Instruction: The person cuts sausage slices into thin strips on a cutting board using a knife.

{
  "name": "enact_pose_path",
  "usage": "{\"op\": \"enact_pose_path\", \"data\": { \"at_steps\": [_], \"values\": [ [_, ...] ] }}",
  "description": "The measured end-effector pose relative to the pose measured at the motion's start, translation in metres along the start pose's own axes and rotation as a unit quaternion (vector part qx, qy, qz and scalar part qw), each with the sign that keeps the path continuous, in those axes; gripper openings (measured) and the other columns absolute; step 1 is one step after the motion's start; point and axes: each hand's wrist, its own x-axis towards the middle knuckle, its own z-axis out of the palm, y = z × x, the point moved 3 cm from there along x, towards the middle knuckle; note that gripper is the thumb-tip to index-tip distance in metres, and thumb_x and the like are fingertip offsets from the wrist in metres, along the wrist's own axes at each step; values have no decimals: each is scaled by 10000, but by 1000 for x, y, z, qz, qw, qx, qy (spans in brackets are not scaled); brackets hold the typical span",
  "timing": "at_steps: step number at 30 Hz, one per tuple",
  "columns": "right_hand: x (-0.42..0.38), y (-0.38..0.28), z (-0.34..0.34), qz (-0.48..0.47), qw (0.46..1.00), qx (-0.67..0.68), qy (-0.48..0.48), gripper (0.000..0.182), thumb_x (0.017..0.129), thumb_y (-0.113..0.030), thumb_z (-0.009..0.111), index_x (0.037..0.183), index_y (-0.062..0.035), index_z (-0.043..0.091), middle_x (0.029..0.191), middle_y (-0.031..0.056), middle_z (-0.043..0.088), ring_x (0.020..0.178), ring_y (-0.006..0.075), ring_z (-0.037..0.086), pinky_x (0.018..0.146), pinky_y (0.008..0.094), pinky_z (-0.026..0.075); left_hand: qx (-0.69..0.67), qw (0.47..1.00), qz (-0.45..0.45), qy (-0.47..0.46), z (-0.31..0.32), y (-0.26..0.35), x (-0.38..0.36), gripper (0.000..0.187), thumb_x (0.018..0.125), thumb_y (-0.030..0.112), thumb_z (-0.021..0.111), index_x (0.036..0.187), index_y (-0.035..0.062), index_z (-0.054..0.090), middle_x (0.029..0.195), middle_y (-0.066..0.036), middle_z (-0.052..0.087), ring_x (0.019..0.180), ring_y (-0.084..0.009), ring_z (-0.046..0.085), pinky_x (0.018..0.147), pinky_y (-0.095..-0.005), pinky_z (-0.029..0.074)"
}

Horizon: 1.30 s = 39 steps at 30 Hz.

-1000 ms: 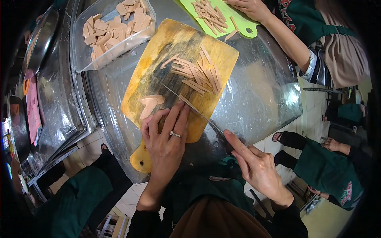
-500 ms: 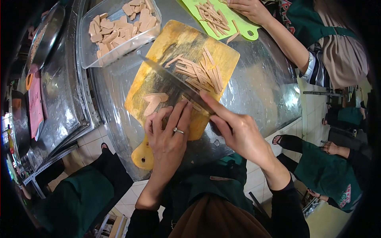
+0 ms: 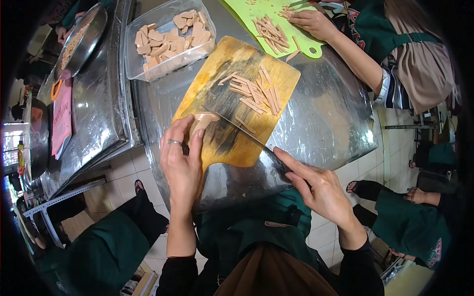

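Observation:
My right hand [image 3: 321, 190] is wrapped round the handle of a long knife [image 3: 242, 129], its blade slanting up and left over the wooden cutting board [image 3: 217, 145]. At the board's left edge, my left hand [image 3: 181, 155] has its thumb and fingers on the flat pinkish-brown slices [image 3: 201, 121]. The knife tip lies just beside those slices. Cut strips [image 3: 254, 91] are heaped on the upper right part of the board, and one loose strip [image 3: 245, 125] rests near the blade.
A clear plastic tub [image 3: 170, 66] of slices stands beyond the board. A co-worker's hand [image 3: 313, 23] is over a green board [image 3: 312, 49] with more strips. At left are a metal bowl [image 3: 89, 42] and a pink booklet [image 3: 62, 111]. Other people stand around.
My left hand has moved left onto the slices. The knife and my right hand have moved down and right, away from the strip pile. The view has shifted slightly.

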Motion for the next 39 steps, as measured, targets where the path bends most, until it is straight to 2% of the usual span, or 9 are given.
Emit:
{"op": "enact_pose_path", "data": {
  "at_steps": [3,9,11,13,18,21,33,36,39],
  "values": [
    [2,6,3,-1,1000,-12,27,516,994,-64,623,1493,-183,567,1267,196,695,938,427,719,826,424,586,43,999,26,-9,2,2,4,251,940,123,737,1170,25,712,1082,-165,703,996,-318,667,887,-403,514],
    [14,12,0,-23,997,-3,80,494,1020,-110,604,1503,-196,556,1170,194,720,886,405,730,787,432,590,8,996,-77,-46,7,14,-9,165,930,115,745,1070,28,742,935,-136,707,843,-259,655,777,-365,519],
    [13,18,8,-81,991,-11,108,514,1038,-123,590,1534,-241,522,971,196,769,766,368,751,689,455,599,-8,999,-22,-27,12,20,-19,196,903,94,763,1091,48,739,965,-129,709,861,-266,670,775,-376,526],
    [10,17,9,-74,992,-13,104,522,1037,-121,593,1539,-241,515,983,198,768,765,367,751,692,452,599,-19,999,50,-7,17,31,-28,218,884,79,774,1098,56,735,991,-124,713,866,-273,677,771,-387,530],
    [2,20,9,-66,993,-11,99,560,1020,-93,613,1549,-242,502,943,196,762,723,357,741,673,443,588,-70,997,32,-27,21,42,-41,320,883,11,762,1197,36,706,1016,-131,708,903,-253,702,786,-339,558],
    [-8,19,9,-58,995,5,84,592,1005,-62,626,1554,-244,497,882,193,751,693,350,731,647,439,570,-87,992,-86,-29,7,32,-36,281,932,31,733,1211,26,699,1035,-150,714,859,-232,711,747,-334,570],
    [7,18,12,-67,994,20,89,604,995,-46,623,1555,-228,489,903,227,740,747,403,722,660,458,559,-194,968,-119,-108,41,45,-32,259,1003,64,681,1253,-5,686,1082,-120,777,949,-152,735,854,-299,578],
    [11,19,8,-74,992,7,104,598,996,-54,623,1554,-223,492,902,220,741,743,392,724,655,455,558,-129,983,-87,-101,36,45,-28,235,969,32,704,1203,9,719,1095,-109,762,930,-178,736,831,-306,579],
    [7,17,4,-74,993,-3,96,600,999,-60,622,1560,-223,487,835,198,727,664,354,703,625,434,555,-53,996,51,-46,33,43,-23,227,921,3,728,1146,25,748,1119,-114,733,942,-232,731,821,-323,577]
  ]
}}
